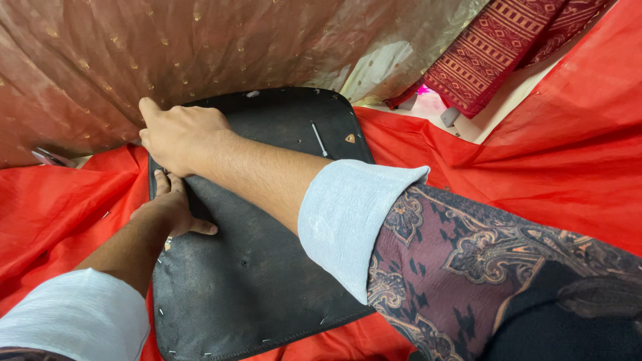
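Nearest the camera, at the bottom of the frame, the black seat panel (261, 267) lies flat on the red cloth (535, 160), its underside up, with a row of staples along the lower left edge. It fills the middle of the picture and runs from lower left to upper centre; that is its long axis, with one rounded end pointing up toward the sheer brown fabric (167, 47). It looks like a stiff board under thin black lining, so I judge it rigid, fairly light, not fragile, and best held by its edges, where a hand can hook the rim.

Moving up the left edge, the left hand (170, 207) presses palm down on the panel's side, fingers stretched flat toward the rim, thumb splayed right; it pins rather than grasps anything. Just above it, the right hand (177, 134) reaches across with fingers curled loosely over the upper left corner. Whether it pinches the brown fabric there I cannot tell.

Farther back on the panel lies a small metal pin (319, 139), and a patterned maroon cloth (495, 47) hangs at upper right.
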